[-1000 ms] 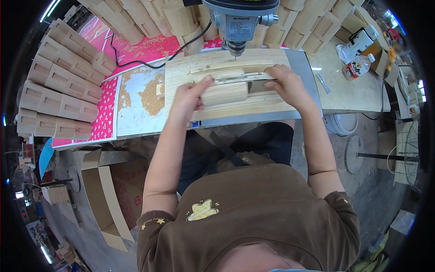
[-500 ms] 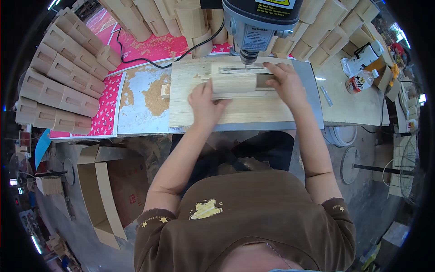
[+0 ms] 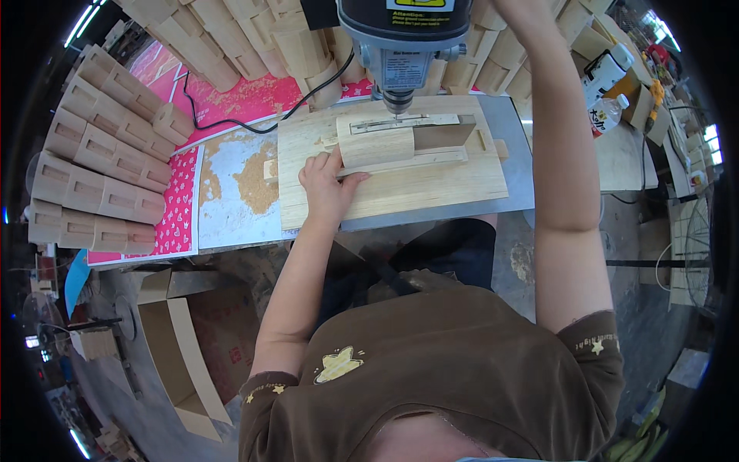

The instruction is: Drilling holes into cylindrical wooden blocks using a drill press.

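One pale wooden block [image 3: 376, 149], rounded and smooth with faint grain, is seen on a flat wooden board [image 3: 419, 185] on the surface [image 3: 627, 162], beneath one bench drill [image 3: 400, 69]. Its upper side is marked by a long, narrow slotted strip [image 3: 404, 123], and a darker flat piece [image 3: 445, 137] is seen beyond its right end. The block's long axis is laid left to right, roughly along the surface's front edge, the right end angled slightly away from the body. The left hand [image 3: 327, 189] is set at the block's left end, fingers against it and thumb spread along the front; whether it is gripped or merely pressed cannot be told. The right hand [image 3: 517, 12] is raised beside the drill and cut off by the upper edge; its fingers cannot be judged. Five rows of slotted wooden pieces [image 3: 104, 158] are stacked at the left; one labelled clear bottle [image 3: 606, 117] is seen at the right.
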The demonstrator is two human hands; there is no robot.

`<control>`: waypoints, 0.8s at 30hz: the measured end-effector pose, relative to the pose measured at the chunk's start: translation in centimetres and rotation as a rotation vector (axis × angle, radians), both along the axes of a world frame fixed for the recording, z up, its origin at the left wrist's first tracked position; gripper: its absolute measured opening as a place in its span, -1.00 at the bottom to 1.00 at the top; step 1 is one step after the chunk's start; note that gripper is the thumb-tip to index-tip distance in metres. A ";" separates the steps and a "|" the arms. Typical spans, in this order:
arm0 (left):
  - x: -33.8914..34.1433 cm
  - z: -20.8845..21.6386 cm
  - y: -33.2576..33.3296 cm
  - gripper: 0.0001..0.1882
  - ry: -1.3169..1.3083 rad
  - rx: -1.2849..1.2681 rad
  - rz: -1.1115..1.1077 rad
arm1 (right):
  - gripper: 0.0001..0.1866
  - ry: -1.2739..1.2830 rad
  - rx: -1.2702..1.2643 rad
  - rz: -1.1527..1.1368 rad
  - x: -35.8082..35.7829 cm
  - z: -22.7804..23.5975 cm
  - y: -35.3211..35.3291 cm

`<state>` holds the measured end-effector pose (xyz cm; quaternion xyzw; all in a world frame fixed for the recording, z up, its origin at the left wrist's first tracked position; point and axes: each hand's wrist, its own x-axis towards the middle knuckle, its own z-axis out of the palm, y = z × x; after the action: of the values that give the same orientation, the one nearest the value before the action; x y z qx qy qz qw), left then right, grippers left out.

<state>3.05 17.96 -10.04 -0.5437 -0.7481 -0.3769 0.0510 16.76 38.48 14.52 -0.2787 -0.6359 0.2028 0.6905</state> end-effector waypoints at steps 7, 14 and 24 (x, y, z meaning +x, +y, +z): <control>-0.8 -0.4 -1.3 -0.32 0.032 -0.037 0.044 | -0.74 -0.606 0.263 -0.031 3.5 -1.7 -6.2; -0.6 -0.1 -0.9 -0.32 0.019 -0.024 0.021 | -0.90 -0.467 0.155 0.049 5.8 -12.4 -9.6; -0.6 -0.5 -1.1 -0.33 -0.011 -0.062 0.027 | -0.98 -0.333 0.459 0.065 5.4 -12.6 -7.2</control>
<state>2.41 16.86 -10.51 -0.5328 -0.7670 -0.3559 0.0350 22.19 31.24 1.94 -0.1243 -0.7783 0.0270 0.6149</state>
